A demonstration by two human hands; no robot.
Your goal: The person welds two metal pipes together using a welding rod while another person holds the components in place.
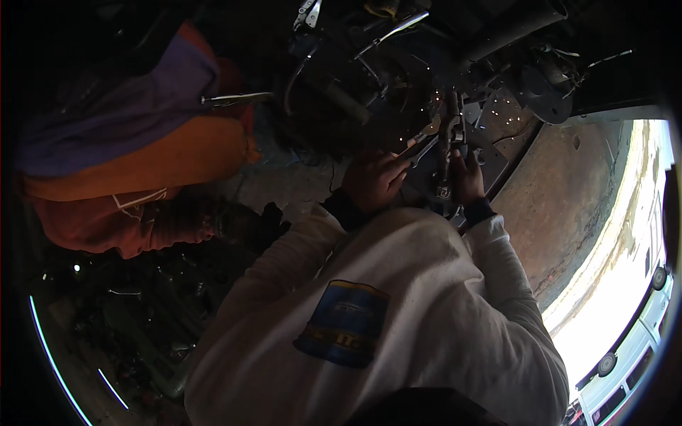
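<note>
Jutting from the curled left grip [378, 181], a slim tool [418, 141] is held; beside the right grip [467, 177], whose closure cannot be told, a metal bar [445, 149] is seen.

Glare burns at right; the dim left seems underexposed.

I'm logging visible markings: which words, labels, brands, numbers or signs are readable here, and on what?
Blue and yellow patch on the light-coloured top: marks like lettering, too dark and blurred to quote.
No other readable text shows.
</note>
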